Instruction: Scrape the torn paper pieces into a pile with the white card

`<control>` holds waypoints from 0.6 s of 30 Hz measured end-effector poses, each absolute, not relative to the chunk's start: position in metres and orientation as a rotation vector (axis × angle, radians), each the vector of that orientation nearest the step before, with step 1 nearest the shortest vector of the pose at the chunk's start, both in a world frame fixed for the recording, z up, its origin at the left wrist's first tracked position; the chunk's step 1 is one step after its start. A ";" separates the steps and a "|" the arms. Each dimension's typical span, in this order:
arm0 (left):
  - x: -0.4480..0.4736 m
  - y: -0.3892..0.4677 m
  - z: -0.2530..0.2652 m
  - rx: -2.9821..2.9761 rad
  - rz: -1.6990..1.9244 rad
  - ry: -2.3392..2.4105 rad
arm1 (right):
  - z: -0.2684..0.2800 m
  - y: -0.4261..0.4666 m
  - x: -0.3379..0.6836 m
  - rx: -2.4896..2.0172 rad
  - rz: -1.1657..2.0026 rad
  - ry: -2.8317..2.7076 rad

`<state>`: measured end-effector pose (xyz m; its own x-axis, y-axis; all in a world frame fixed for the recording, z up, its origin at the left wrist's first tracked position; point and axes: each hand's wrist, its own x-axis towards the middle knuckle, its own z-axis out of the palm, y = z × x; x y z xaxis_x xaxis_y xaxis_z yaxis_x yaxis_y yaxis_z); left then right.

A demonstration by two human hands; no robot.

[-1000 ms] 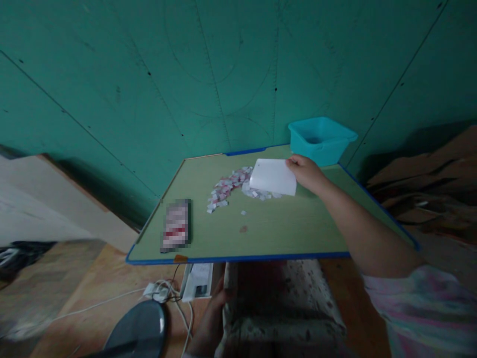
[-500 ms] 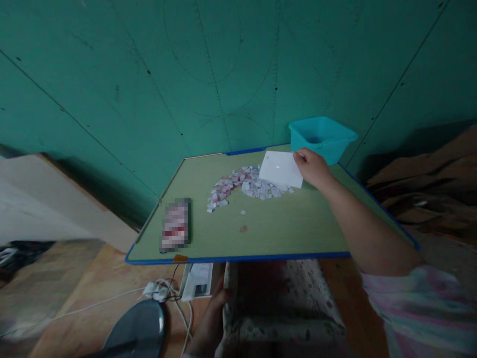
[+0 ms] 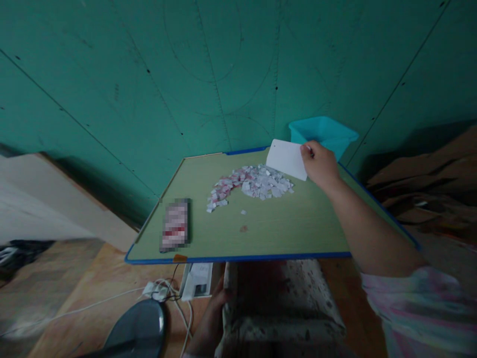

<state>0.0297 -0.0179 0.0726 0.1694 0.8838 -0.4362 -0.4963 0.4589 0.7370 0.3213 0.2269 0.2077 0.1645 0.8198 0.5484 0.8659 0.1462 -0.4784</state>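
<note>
My right hand pinches a thin white rectangular sheet by its right edge. The sheet is tilted, has a small hole in its upper left corner, and is held just above the right side of a pile of small paper scraps. Whitish on the right and partly pink on the left, the scraps curve across a greenish table. Below the table, my left hand is closed round the left edge of a pale, dark-stained board-like thing; some fingers are hidden.
A turquoise plastic tub stands at the table's back right corner. A blurred-out reddish flat item lies at the left. Underneath are a dark round stool and white cables. A green wall rises behind; cardboard is piled at right.
My right hand has lifted the white sheet up and slightly right, away from the scraps, uncovering more of the pile. My left hand stays in place.
</note>
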 end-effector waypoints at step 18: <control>0.031 -0.016 0.075 0.521 1.060 0.974 | 0.211 0.228 0.318 -1.477 0.324 -1.518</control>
